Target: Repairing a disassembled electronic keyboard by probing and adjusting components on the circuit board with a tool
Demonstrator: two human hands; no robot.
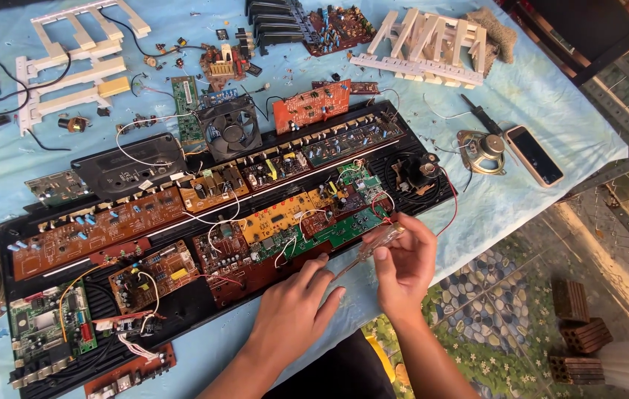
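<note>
Two hands are seen at the near edge of a black keyboard chassis (204,307) filled with circuit boards. The left hand (294,309) is laid flat, fingers loosely spread, holding nothing; a clear-handled screwdriver (374,247) is pinched by the right hand (405,267), its tip beside the green board (348,227).

desk (551,103) under pale blue cloth | we see black keyboard chassis (181,310) at centre | white key strips (70,66) 10 o'clock | phone (535,155), loose speaker (481,151) 3 o'clock
</note>
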